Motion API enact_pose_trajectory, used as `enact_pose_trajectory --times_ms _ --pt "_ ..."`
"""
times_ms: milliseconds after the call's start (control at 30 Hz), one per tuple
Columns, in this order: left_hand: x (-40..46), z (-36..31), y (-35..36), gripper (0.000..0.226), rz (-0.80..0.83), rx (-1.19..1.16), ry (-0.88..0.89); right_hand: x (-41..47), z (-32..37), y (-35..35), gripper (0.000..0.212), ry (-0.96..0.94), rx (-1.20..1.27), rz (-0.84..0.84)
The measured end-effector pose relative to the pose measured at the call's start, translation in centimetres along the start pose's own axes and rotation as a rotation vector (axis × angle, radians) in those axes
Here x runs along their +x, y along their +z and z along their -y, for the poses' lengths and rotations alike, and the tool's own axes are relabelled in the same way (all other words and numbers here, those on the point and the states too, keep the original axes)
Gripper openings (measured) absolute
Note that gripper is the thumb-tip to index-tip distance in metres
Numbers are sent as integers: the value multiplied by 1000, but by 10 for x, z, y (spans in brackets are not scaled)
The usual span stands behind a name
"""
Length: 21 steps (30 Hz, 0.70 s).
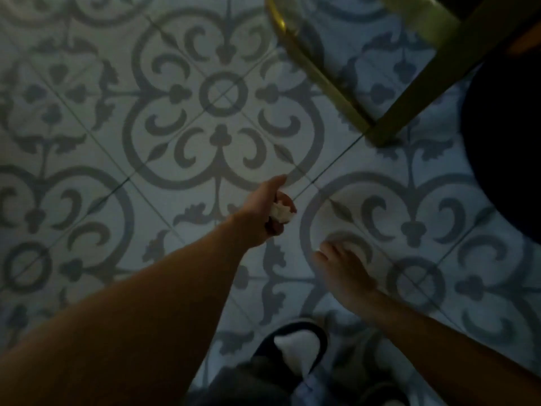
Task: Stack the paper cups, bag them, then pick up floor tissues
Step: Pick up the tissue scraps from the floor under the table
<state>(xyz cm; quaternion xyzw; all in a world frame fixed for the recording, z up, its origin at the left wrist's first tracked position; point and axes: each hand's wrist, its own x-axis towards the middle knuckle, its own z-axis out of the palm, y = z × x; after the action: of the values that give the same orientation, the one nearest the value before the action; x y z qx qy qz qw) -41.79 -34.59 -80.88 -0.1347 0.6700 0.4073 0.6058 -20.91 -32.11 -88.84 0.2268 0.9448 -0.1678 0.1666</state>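
My left hand (265, 212) reaches down over the patterned tile floor (175, 118) and is closed around a crumpled white tissue (281, 211), which bulges out between the fingers. To its lower right my right hand (342, 268) hovers just above the floor, blurred, fingers loosely spread and holding nothing. No paper cups or bag are in view.
A brass-coloured chair leg frame (328, 83) stands on the floor at the upper right. A dark round shape (509, 142) fills the right edge. My foot in a white sock and black slipper (295, 347) is at the bottom centre.
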Motion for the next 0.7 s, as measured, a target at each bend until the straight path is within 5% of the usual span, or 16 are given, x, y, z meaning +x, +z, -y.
enact_pose_trajectory --times_ms 100,267,700 --pt "-40 51 -5 53 -79 -37 -120 -56 26 7 16 180 255 180" --pt "-117 96 -19 37 -84 -146 -284 -112 67 -37 20 481 569 203" --pt "-302 5 -15 29 96 -324 -223 -142 126 -238 16 676 960 97"
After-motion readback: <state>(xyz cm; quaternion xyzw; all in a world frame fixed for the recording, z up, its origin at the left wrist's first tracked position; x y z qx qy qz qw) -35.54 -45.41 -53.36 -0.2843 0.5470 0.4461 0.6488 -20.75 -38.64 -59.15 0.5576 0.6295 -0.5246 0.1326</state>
